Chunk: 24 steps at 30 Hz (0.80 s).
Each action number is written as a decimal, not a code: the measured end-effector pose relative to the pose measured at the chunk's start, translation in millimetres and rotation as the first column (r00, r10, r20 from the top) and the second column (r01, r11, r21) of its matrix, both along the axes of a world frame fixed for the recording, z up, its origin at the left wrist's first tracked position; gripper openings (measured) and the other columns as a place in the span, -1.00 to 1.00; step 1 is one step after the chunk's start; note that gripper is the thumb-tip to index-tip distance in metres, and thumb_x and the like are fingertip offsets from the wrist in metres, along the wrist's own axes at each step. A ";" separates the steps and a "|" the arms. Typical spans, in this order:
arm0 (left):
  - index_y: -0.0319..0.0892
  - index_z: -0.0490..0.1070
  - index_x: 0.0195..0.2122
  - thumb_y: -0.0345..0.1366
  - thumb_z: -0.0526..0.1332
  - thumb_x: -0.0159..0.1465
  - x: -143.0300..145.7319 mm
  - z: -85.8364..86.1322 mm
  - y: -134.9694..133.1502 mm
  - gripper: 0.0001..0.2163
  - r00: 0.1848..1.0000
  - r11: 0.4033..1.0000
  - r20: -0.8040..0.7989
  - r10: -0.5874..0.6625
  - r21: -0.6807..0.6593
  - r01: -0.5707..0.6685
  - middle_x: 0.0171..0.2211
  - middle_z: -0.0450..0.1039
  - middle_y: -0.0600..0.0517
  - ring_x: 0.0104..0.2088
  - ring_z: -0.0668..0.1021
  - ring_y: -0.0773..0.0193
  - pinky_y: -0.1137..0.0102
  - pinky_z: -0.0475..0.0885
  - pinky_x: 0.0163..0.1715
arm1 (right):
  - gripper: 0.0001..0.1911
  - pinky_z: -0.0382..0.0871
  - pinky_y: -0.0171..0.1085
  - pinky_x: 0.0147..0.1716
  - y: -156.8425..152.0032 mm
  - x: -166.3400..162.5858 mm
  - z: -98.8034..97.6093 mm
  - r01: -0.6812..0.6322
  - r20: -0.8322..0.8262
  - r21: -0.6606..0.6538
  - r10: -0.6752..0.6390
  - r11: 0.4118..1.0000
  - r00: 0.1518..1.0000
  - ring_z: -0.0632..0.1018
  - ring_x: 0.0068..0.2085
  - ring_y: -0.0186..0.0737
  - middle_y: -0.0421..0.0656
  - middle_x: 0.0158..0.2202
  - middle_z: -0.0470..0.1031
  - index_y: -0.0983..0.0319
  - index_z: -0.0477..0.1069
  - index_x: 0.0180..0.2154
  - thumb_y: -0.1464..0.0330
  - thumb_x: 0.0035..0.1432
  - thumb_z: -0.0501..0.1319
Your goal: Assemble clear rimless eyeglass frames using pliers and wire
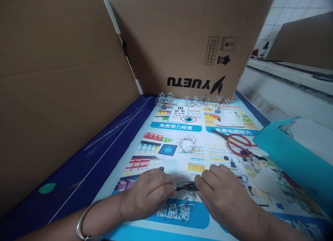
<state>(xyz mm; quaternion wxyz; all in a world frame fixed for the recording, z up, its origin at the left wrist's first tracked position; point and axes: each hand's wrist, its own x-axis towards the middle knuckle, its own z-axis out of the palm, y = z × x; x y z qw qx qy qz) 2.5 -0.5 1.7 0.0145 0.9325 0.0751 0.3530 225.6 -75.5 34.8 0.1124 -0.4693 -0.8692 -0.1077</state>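
Note:
My left hand (pixel 156 190), with a silver bangle on its wrist, is closed in a pinch on a thin wire piece with clear beads (pixel 179 207). Loops of that piece hang below my fingers over the printed sheet. My right hand (pixel 221 192) is wrapped round small pliers (pixel 189 186); their dark jaws point left and meet the wire at my left fingertips. Its handles are hidden in my palm. Beyond my hands a ring of looped wire and beads (pixel 186 144) lies flat on the sheet. Red-handled scissors (pixel 238 144) rest to the right, blades pointing left.
Several wire pieces (pixel 192 101) line the foot of an upright cardboard panel (pixel 192 43). Another cardboard panel (pixel 57 78) stands at left. Loose straight wires (pixel 111 131) lie on the blue border. A turquoise box (pixel 293 157) stands at right, by a wire coil (pixel 265 166).

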 end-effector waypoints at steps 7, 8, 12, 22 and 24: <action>-0.37 0.33 -0.26 -0.52 0.21 0.13 -4.4 -3.9 2.3 -0.85 0.998 0.991 -0.028 -0.058 0.119 0.061 -0.35 0.44 -0.08 -0.43 0.44 0.28 0.33 0.37 -0.55 | -0.87 0.07 -0.19 -0.36 0.0 -0.2 -2.9 -0.005 -0.029 0.041 0.006 0.999 1.000 0.28 -0.39 -0.22 -0.18 -0.43 0.36 0.27 0.36 -0.27 0.50 0.06 0.15; -0.37 0.33 -0.25 -0.52 0.22 0.13 -4.4 -3.8 2.6 -0.84 0.998 0.991 -0.027 -0.056 0.123 0.059 -0.34 0.44 -0.08 -0.43 0.44 0.28 0.34 0.37 -0.55 | -0.87 0.07 -0.19 -0.35 -0.5 -0.3 -3.2 -0.003 -0.033 0.044 0.004 0.999 0.999 0.29 -0.39 -0.21 -0.18 -0.43 0.36 0.27 0.36 -0.28 0.50 0.06 0.15; -0.35 0.32 -0.23 -0.50 0.21 0.14 -4.7 -2.4 2.9 -0.83 0.997 0.990 -0.062 -0.045 0.133 0.053 -0.34 0.44 -0.07 -0.42 0.45 0.29 0.35 0.38 -0.54 | -0.85 0.09 -0.17 -0.33 -3.2 -0.6 -3.2 0.004 -0.027 0.023 -0.003 1.000 1.000 0.30 -0.37 -0.20 -0.18 -0.41 0.37 0.27 0.36 -0.25 0.50 0.07 0.14; -0.27 0.29 -0.26 -0.53 0.14 0.17 -2.1 -2.9 -2.7 -0.88 0.999 0.999 -0.024 0.045 0.011 -0.044 -0.36 0.43 -0.04 -0.38 0.44 0.28 0.34 0.41 -0.43 | -0.81 0.10 -0.17 -0.32 -3.9 0.5 -2.5 -0.024 0.012 0.033 0.024 0.999 1.000 0.31 -0.36 -0.20 -0.16 -0.38 0.38 0.29 0.36 -0.22 0.55 0.07 0.12; -0.24 0.27 -0.28 -0.54 0.10 0.18 2.1 -3.7 -3.6 -0.88 0.996 0.986 0.003 0.092 -0.143 -0.090 -0.37 0.42 -0.02 -0.35 0.44 0.28 0.35 0.41 -0.39 | -0.82 0.09 -0.19 -0.34 -2.0 1.4 -3.9 -0.014 0.015 0.019 0.014 1.000 1.000 0.30 -0.37 -0.21 -0.16 -0.39 0.37 0.29 0.35 -0.22 0.54 0.08 0.12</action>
